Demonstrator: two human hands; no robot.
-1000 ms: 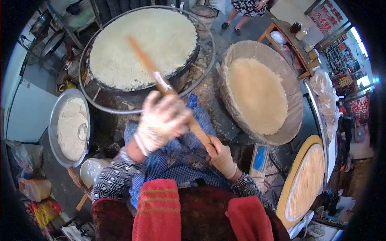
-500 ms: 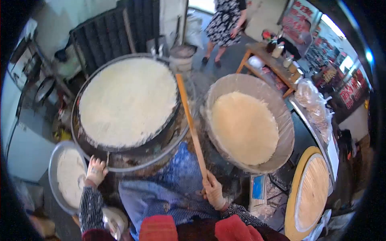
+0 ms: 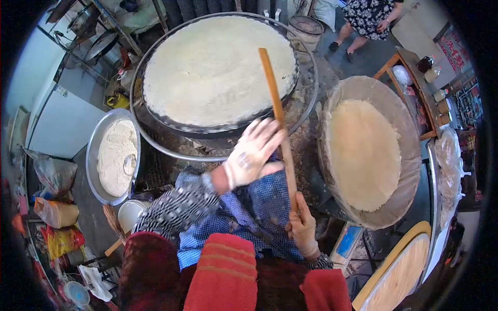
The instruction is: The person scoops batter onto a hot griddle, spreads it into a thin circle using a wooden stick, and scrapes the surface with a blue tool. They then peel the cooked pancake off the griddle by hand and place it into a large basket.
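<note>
My right hand point(image 3: 303, 228), in a pale glove, is wrapped round the lower end of a long flat wooden stick point(image 3: 274, 90). The stick slants up and away, its top overlapping the edge of a large round griddle point(image 3: 223, 130). A wide pale pancake point(image 3: 218, 70) covers the griddle. In a white glove, my left hand point(image 3: 253, 154) is stretched out with fingers extended, its fingertips right at the middle of the stick. Below both hands lies a blue checked cloth point(image 3: 262, 207) over my front.
On the right stands a large cloth-lined basket point(image 3: 407, 207) holding a round flat pancake point(image 3: 365, 155). A metal basin point(image 3: 93, 166) of pale batter is at the left. A yellow-rimmed round board point(image 3: 391, 282) leans at lower right. A person point(image 3: 368, 20) stands beyond the griddle.
My left hand has moved from the griddle's near left rim rightward to the stick. The right hand still holds the stick. The view has tilted down and shifted left.
</note>
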